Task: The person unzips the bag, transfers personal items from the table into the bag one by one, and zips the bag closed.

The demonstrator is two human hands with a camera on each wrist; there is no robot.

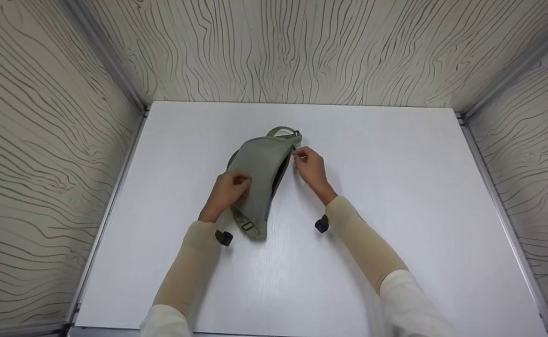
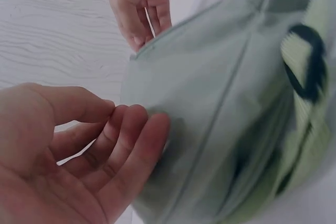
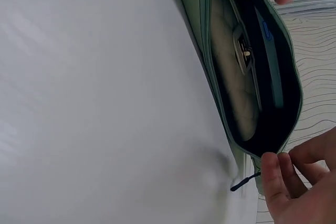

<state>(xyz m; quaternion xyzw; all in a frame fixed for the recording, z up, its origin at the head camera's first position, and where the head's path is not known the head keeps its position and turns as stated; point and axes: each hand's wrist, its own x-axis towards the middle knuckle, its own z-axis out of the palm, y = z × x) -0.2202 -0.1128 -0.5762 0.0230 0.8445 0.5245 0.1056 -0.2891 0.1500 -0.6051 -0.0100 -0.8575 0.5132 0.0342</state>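
A green waist bag (image 1: 262, 166) lies on the white table, its zipped mouth gaping toward the right. Inside, the right wrist view shows a beige quilted item (image 3: 239, 90) with a small metal clasp and a blue piece (image 3: 266, 31) by the dark lining. At the far end of the mouth, my right hand (image 1: 310, 166) pinches the edge between thumb and fingers, close to the dangling zipper pull (image 3: 243, 183). My left hand (image 1: 228, 189) is over the bag's front panel, fingers loosely bent and thumb near the fingertips, with no fabric visibly gripped.
The bag's strap (image 1: 281, 129) loops out at the far end, and a buckle (image 1: 247, 226) sits at the near end. White tabletop (image 1: 405, 187) surrounds the bag. Wood-grain patterned walls (image 1: 302, 51) stand at the back and both sides.
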